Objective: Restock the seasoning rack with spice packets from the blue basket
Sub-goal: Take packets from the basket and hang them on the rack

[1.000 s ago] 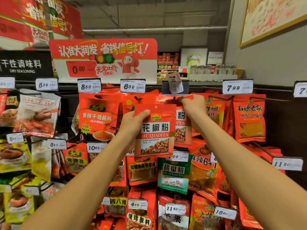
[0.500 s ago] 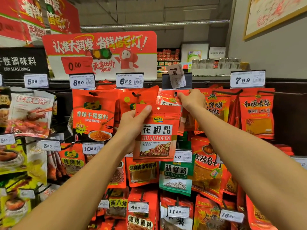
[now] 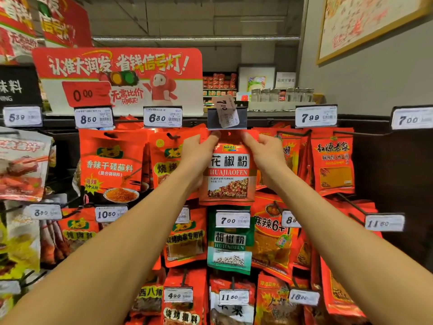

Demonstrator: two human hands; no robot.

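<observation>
An orange-red spice packet [image 3: 228, 174] labelled HUAJIAOFEN hangs at the top row of the seasoning rack, just under a grey tag holder [image 3: 226, 118] with a crooked 7.00 price slip. My left hand [image 3: 199, 151] pinches the packet's top left corner. At the top right corner my right hand [image 3: 264, 148] pinches it too. The packet's top edge sits right at the hook below the holder; the hook itself is hidden. The blue basket is out of view.
Hooks full of red packets surround it: a 6.80 row [image 3: 164, 160] to the left, a 7.99 row [image 3: 332, 165] to the right, a green pepper packet [image 3: 230, 249] below. Price tags jut out from the hook ends. A red promotional sign [image 3: 121, 76] stands above the rack.
The packet moved up and to the right, from in front of the row to the hook under the 7.00 slip. My right hand came off the hanging packets and took its top right corner.
</observation>
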